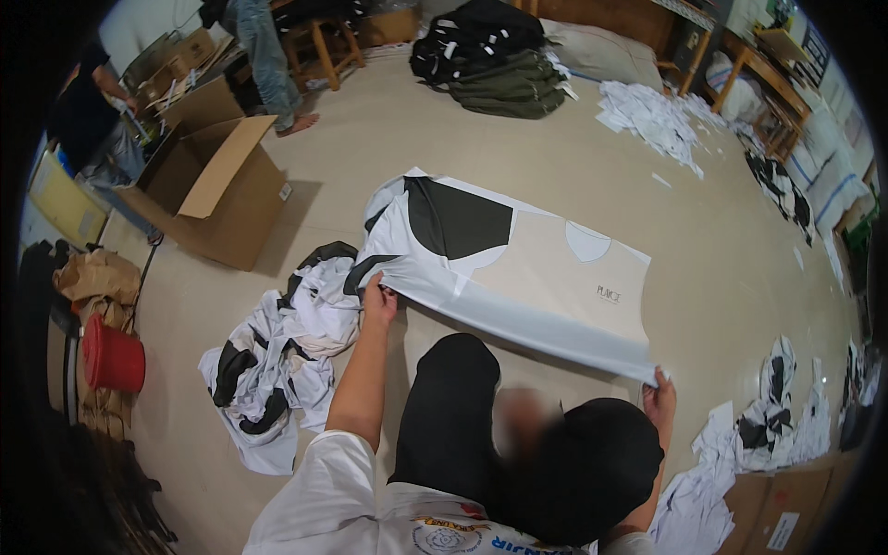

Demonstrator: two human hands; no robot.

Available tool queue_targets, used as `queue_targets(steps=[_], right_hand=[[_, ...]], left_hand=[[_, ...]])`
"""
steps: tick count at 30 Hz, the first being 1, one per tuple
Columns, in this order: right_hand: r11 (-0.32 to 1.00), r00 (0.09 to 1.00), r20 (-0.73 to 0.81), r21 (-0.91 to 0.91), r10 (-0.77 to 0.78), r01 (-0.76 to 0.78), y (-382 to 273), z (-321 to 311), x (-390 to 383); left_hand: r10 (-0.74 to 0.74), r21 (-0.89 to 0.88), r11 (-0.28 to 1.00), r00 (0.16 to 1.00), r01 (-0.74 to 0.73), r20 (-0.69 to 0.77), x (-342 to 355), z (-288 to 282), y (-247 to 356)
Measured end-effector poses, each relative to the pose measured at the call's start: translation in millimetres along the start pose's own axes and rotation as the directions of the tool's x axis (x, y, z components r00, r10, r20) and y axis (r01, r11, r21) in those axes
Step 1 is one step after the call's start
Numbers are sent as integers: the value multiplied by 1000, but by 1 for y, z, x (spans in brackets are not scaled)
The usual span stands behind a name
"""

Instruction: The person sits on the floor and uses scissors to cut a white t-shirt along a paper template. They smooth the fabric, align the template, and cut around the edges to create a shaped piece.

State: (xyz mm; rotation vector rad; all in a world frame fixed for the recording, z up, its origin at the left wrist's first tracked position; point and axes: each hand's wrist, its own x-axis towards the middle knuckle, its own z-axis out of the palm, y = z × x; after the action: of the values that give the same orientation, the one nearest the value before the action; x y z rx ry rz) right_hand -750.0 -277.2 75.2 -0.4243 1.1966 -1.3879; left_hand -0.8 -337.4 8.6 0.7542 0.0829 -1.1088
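Observation:
A long piece of printed fabric (546, 254) in cream, white and dark olive lies spread on the floor in front of my knees. My left hand (377, 298) grips its near edge toward the left end, fingers closed on the cloth. At the near right corner, my right hand (659, 393) pinches the same edge. Between the two hands the near edge is lifted a little and shows a pale, greyish-white underside. The far side rests flat on the floor. Just left of my left forearm sits a crumpled heap of white and dark cloth (268, 370), close to the fabric's left end.
An open cardboard box (222, 199) stands at the left, with a red bucket (113, 354) nearer. Two people are at the upper left. Folded dark garments (490, 60) and white scraps (652, 120) lie at the far side. More scraps (698, 481) and a brown carton (786, 504) are at lower right.

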Motion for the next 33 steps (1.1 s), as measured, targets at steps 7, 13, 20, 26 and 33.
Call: queue_targets(steps=[7,13,20,26,33], right_hand=[[999,1000,-13,-32,22,-22,-82,38,131],[993,990,-73,-40,-117,114,-226,125,264],[870,846,202,82,-493,487,-402,183,185],[880,876,87,1,-474,476,-389,139,114],[944,948,64,-93,-312,316,-277,42,157]], left_hand=[[97,388,921,982,-26,-164,12,128,-13],[241,655,701,958,-281,154,57,283,63],[464,601,457,752,-655,467,-29,392,175],[412,647,414,766,-640,494,-116,363,181],[271,751,522,914,-404,303,-106,267,86]])
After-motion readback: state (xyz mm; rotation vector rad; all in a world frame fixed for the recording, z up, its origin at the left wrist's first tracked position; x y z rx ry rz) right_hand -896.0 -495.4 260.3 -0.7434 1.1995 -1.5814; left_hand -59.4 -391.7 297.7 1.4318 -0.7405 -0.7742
